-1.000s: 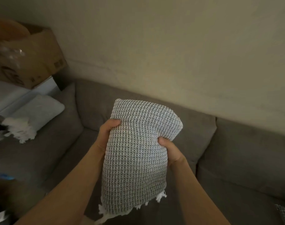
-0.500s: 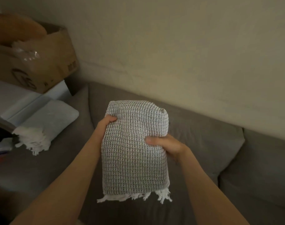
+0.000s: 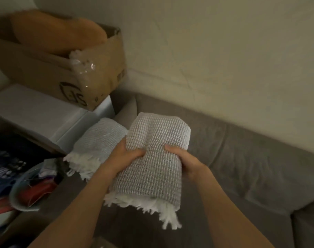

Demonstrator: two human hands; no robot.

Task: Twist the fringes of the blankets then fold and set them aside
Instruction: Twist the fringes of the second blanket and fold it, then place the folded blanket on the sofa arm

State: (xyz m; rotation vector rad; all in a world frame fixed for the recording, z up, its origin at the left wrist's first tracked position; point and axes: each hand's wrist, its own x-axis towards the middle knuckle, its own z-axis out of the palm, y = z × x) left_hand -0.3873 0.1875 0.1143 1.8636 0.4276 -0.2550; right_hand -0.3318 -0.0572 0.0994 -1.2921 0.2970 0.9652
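Observation:
A folded grey waffle-weave blanket with a white fringe along its near edge is held up over the grey sofa. My left hand grips its left side, thumb on top. On the blanket's right side my right hand grips the cloth, fingers curled round the edge. A second folded blanket, paler with a white fringe, lies on the sofa's left end just behind my left hand.
A cardboard box holding an orange-brown cushion stands on a white box at the left. A dark pile of mixed items fills the lower left. The wall runs behind the sofa.
The view has swung left and down. Both hands have carried the folded blanket leftward, close to the second folded blanket on the sofa's left end.

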